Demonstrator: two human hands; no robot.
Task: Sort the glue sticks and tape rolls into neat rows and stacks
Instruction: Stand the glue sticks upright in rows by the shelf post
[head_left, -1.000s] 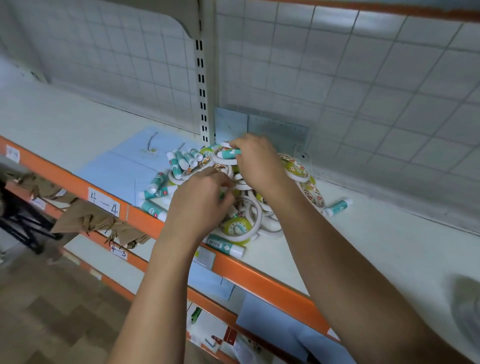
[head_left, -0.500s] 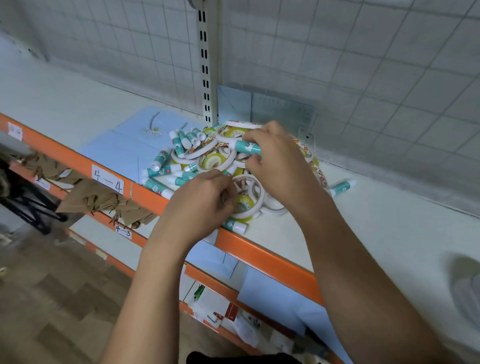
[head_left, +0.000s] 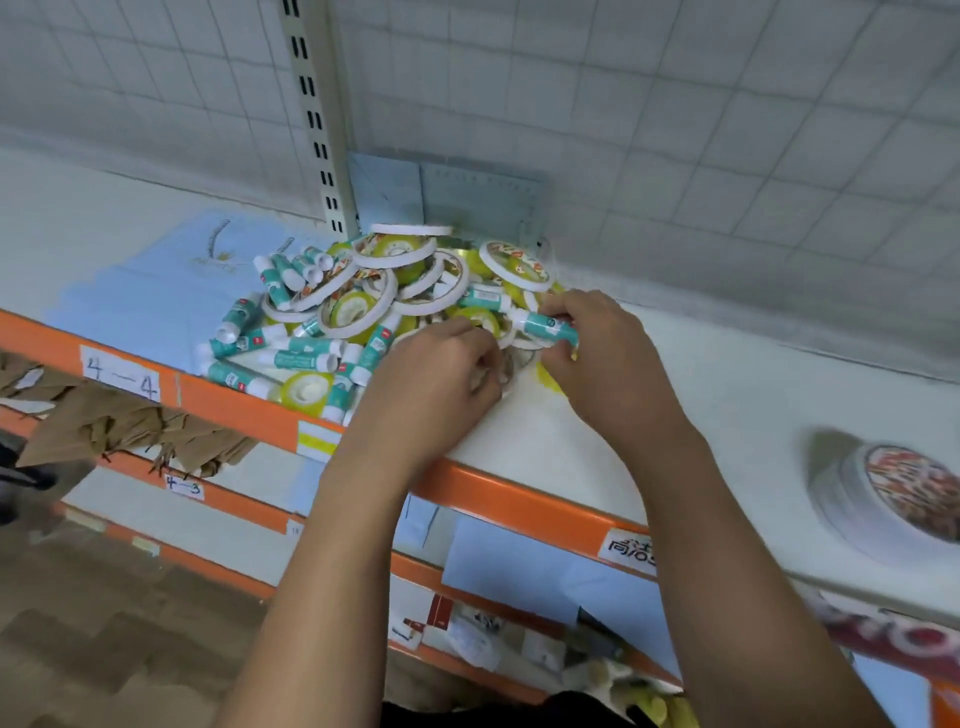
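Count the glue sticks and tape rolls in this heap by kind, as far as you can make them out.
Glue sticks: at least 10 showing, counting the one the right hand pinches.
Tape rolls: at least 8 showing.
Total: at least 18; the heap hides more underneath.

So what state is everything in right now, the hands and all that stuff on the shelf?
Right hand: pinching a glue stick at the right edge of the pile.
Left hand: fingers curled in the pile; what it holds is hidden.
Pile: glue sticks and tape rolls jumbled, unsorted.
Stack: tape rolls piled far right, apart, blurred.
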